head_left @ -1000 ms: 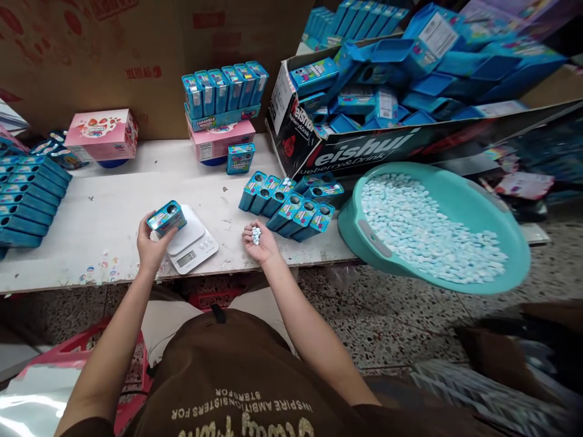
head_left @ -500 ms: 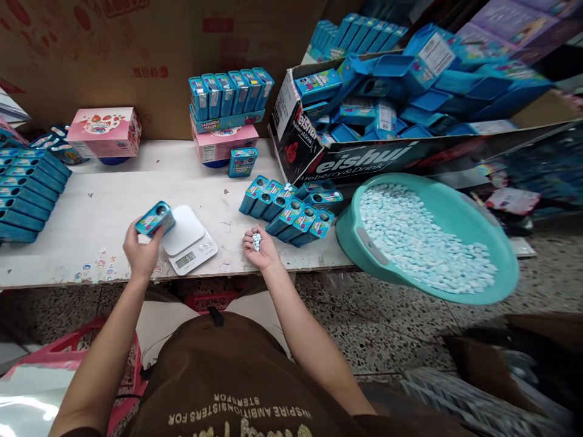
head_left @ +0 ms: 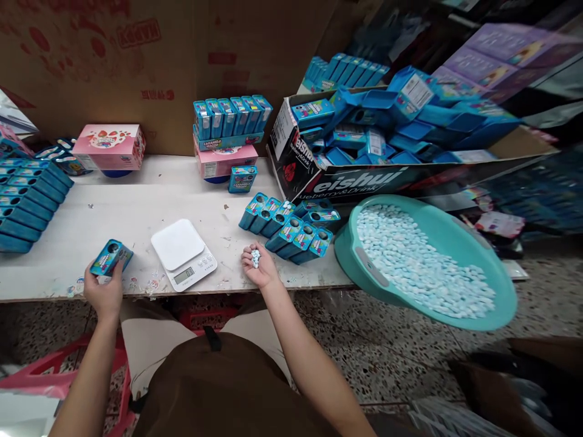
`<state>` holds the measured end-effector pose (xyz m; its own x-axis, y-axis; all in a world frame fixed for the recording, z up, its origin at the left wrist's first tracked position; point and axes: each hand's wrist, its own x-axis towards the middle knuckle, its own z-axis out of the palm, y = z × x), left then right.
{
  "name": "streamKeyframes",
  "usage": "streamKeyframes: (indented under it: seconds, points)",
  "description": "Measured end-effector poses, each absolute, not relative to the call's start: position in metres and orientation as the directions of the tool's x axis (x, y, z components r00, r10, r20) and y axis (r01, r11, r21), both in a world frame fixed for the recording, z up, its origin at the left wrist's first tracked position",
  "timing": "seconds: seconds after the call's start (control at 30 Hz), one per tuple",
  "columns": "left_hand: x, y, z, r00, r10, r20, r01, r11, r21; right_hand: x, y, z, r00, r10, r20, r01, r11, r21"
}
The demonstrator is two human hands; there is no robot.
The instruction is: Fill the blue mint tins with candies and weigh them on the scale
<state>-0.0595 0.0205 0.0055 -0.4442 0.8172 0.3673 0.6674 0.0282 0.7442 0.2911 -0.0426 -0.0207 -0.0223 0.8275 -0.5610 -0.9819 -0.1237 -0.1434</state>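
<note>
My left hand (head_left: 104, 295) grips a blue candy tin (head_left: 112, 257) by its sides, tilted, over the table's left front part. To the right of that tin, the white kitchen scale (head_left: 177, 245) has nothing on its plate, and its display is lit. My right hand (head_left: 259, 267), palm up with fingers curled, cups several small pale candies (head_left: 255, 258). Just beyond it stand several open blue tins (head_left: 291, 233) in two short rows; white candies show at the mouth of one. The green basin (head_left: 348, 255) of pale candies (head_left: 410, 261) is further right.
A black carton (head_left: 346, 183) heaped with blue tins is at the back right. Pink boxes (head_left: 109, 145) and a filled display tray (head_left: 232, 138) line the back. Rows of blue tins (head_left: 27, 197) stand at the far left. The table's front edge (head_left: 255, 290) runs before me.
My left hand has carried the blue tin from the scale leftward and toward me. The scale's reading has dropped. My right hand still cups the candies; the view has tilted up slightly.
</note>
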Motion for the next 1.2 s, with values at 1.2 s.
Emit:
streamKeyframes:
  seconds: [1.2]
  points:
    - [-0.064, -0.062, 0.025, 0.029, 0.769, 0.638, 0.938, -0.241, 0.248, 0.289, -0.048, -0.027, -0.029, 0.860, -0.509, -0.985, -0.110, -0.130]
